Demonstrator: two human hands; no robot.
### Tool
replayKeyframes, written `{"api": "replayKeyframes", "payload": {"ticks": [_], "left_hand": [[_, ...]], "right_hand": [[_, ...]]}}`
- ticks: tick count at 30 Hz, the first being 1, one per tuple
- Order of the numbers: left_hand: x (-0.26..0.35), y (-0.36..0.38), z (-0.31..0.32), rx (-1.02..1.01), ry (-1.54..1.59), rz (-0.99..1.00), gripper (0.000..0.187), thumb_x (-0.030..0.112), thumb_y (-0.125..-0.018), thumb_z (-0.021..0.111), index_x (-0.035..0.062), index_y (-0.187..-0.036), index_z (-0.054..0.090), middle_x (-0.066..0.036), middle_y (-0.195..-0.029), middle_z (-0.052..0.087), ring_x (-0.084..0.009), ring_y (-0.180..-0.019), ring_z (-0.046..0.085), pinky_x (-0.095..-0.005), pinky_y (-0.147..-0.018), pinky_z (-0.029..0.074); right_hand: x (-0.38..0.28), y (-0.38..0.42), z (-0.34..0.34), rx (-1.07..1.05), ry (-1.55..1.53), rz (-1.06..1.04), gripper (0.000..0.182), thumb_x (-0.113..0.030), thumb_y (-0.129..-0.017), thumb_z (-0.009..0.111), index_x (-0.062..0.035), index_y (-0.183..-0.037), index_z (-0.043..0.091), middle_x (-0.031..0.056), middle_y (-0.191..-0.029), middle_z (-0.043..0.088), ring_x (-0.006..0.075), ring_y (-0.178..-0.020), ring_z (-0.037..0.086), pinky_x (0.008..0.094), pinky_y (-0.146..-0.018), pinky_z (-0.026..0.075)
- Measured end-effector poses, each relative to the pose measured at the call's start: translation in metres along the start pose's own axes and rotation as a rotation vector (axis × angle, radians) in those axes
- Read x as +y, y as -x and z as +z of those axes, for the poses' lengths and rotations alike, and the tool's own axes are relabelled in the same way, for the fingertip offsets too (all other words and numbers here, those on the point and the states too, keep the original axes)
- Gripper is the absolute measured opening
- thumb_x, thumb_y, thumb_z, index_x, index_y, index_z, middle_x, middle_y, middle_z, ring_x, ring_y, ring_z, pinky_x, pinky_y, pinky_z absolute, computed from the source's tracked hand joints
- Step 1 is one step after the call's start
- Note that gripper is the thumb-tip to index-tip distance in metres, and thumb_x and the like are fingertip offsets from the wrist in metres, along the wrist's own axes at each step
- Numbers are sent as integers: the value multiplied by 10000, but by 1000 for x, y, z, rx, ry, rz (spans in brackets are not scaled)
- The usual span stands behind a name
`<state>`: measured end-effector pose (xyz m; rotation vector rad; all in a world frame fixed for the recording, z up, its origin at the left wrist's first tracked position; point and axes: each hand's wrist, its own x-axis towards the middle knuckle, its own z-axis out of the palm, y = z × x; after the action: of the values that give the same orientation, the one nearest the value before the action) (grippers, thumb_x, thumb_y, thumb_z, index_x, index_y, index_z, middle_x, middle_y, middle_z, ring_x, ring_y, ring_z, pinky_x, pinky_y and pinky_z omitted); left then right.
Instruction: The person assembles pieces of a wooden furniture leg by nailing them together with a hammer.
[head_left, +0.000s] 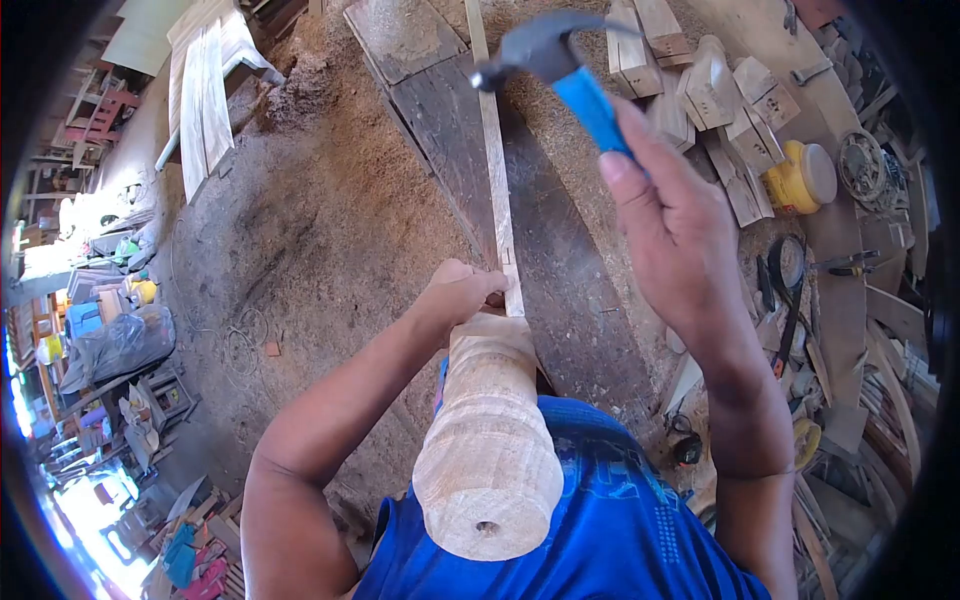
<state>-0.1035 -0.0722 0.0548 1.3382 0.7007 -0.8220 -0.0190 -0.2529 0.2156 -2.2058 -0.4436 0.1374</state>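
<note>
My right hand (665,215) is closed around the blue handle of a claw hammer (548,52), raised at the upper centre right. Its dark head points to the left. My left hand (468,290) is closed at the near end of a long thin wooden strip (497,190), beside the square end of a turned wooden leg (487,440). What its fingers pinch, if anything, is too small to tell. The leg's round end, with a hole in its centre, faces me over my lap. The strip runs away along a dark wooden plank (560,240).
Cut wooden blocks (710,85), a yellow container (800,178), a roll of tape (787,262) and pliers (850,262) lie at the right. Pale curved boards (205,95) stand at the upper left. Sawdust covers the floor (330,210). A plastic bag (120,350) lies far left.
</note>
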Motion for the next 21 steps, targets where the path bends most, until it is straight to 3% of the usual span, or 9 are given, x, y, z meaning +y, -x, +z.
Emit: {"api": "replayKeyframes", "payload": {"ticks": [4,6,8,12,14,18,20,21], "left_hand": [[-1,3,-1,3,-43,13,283,178,-864,679,-94,-922,735,-129,-850,729,-185,-733,681,-320,-676,540],[6,12,4,106,-57,-21,281,184,-871,685,-88,-919,734,-120,-839,724,-178,-717,672,-318,-662,535],[8,13,3,82,-111,-14,276,200,-880,689,-68,-928,739,-122,-845,724,-182,-704,667,-311,-665,533],[-4,-6,-6,36,-43,-46,309,218,-861,735,-68,-977,727,-134,-896,728,-203,-782,681,-335,-731,536],[-3,-9,-5,12,13,-101,338,207,-838,771,-86,-995,710,-152,-923,726,-220,-822,686,-356,-763,539],[2,1,-4,12,37,-91,391,192,-840,771,-106,-1083,701,-163,-954,733,-219,-853,687,-341,-770,537],[17,18,1,56,-329,18,366,295,-872,711,-50,-989,741,-125,-909,733,-185,-796,682,-321,-736,530],[16,14,2,80,-285,-2,314,243,-880,706,-62,-946,743,-122,-878,726,-182,-769,679,-314,-709,528]], "right_hand": [[44,15,19,-191,250,-5,392,-252,-1029,524,-107,-1391,556,202,-813,692,401,-748,687,504,-666,520],[50,21,21,-286,365,4,386,-247,-1028,510,-109,-1385,551,197,-800,689,412,-748,682,526,-675,516],[45,22,19,-537,513,88,380,-261,-1025,527,-118,-1371,591,224,-929,702,435,-838,670,504,-736,531],[36,24,14,-363,403,30,379,-251,-1018,538,-120,-1371,585,209,-896,701,424,-798,678,507,-713,531],[25,18,8,-110,175,-68,383,-241,-1015,534,-113,-1375,570,206,-879,699,424,-787,678,524,-710,530],[35,14,9,-113,191,-66,389,-239,-1013,548,-102,-1377,567,204,-868,692,418,-768,675,505,-683,529],[56,15,17,-599,577,44,390,-245,-1015,568,-91,-1373,581,210,-859,682,389,-729,678,461,-643,516],[57,17,17,-595,576,41,390,-245,-1015,568,-91,-1373,581,210,-859,682,389,-729,678,461,-643,516]]}}
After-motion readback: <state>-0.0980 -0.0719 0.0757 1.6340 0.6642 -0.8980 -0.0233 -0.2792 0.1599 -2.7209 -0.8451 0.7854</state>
